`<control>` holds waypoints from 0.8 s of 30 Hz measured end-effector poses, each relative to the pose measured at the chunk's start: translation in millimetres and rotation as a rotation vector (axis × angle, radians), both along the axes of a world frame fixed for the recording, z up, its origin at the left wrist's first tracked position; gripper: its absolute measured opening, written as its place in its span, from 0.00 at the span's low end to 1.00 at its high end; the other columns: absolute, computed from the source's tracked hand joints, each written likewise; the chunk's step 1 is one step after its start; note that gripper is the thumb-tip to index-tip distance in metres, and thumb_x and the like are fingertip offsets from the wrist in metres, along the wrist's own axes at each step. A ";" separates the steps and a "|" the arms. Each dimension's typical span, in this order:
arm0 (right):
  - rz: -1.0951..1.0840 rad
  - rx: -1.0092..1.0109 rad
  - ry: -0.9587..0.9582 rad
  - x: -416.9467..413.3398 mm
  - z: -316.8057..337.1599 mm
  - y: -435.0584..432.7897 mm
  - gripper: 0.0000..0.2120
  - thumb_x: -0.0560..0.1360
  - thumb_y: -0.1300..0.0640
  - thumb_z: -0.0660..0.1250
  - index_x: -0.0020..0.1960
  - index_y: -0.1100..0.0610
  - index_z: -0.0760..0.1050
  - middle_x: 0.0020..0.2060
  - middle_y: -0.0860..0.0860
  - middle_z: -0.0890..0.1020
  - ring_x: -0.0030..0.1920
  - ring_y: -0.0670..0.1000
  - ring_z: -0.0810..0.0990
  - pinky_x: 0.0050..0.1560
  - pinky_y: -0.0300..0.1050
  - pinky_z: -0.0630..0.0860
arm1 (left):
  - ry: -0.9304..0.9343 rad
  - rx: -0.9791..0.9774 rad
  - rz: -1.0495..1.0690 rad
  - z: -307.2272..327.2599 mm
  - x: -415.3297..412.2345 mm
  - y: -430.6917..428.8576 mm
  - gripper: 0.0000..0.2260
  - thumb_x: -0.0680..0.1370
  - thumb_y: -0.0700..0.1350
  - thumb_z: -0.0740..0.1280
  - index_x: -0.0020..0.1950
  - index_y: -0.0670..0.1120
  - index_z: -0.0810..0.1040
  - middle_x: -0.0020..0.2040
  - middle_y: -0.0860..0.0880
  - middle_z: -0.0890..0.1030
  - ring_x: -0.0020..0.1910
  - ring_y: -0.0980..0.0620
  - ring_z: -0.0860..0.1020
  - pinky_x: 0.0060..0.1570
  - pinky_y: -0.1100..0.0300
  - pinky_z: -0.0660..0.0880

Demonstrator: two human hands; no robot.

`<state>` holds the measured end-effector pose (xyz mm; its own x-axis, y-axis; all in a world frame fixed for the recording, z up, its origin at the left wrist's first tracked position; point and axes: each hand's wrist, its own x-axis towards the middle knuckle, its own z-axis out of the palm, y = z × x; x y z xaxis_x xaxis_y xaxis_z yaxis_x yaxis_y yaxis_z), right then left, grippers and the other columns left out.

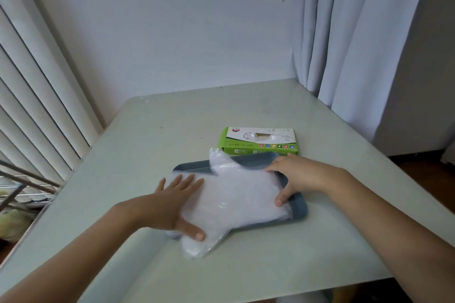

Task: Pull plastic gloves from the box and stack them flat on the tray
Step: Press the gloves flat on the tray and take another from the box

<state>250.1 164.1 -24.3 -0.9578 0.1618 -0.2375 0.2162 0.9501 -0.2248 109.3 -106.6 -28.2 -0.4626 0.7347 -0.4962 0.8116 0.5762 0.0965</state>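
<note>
Left hand [172, 202], right hand [294, 176] atop gloves [236, 200] on tray [300, 208]

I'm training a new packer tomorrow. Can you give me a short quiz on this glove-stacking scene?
1. True or false: the left hand lies flat on the glove stack.
2. The green box sits: A) beyond the tray; B) on the tray; C) on the floor.
3. Fill in: the stack overhangs the tray onto the ____.
Key: 1 true; 2 A; 3 table.
</note>
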 end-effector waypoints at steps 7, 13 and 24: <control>0.017 -0.035 -0.049 -4.6 9.7 10.1 0.33 0.62 0.44 0.79 0.62 0.54 0.75 0.58 0.46 0.76 0.59 0.49 0.75 0.61 0.47 0.72 | -0.058 -0.136 -0.001 32.7 -11.1 -23.9 0.62 0.52 0.78 0.64 0.76 0.60 0.35 0.77 0.58 0.36 0.76 0.56 0.36 0.74 0.52 0.38; -0.164 -0.257 0.329 -18.8 26.3 33.0 0.07 0.71 0.49 0.74 0.46 0.50 0.82 0.40 0.42 0.82 0.43 0.42 0.80 0.45 0.32 0.73 | -0.077 0.138 0.063 74.1 -45.7 -10.4 0.58 0.49 0.85 0.54 0.76 0.62 0.55 0.75 0.60 0.60 0.73 0.59 0.61 0.73 0.60 0.56; -0.169 -0.120 0.453 -84.6 -13.5 75.2 0.08 0.74 0.60 0.70 0.51 0.53 0.84 0.49 0.54 0.76 0.54 0.54 0.73 0.52 0.40 0.67 | -0.089 0.544 0.161 25.8 -61.7 133.2 0.23 0.80 0.54 0.62 0.74 0.51 0.66 0.73 0.50 0.69 0.70 0.50 0.67 0.64 0.60 0.63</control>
<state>165.4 239.3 -37.8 -0.9319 0.3206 0.1698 0.2203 0.8718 -0.4375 47.6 26.6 -2.4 -0.5635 0.8189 -0.1088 0.6928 0.5402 0.4777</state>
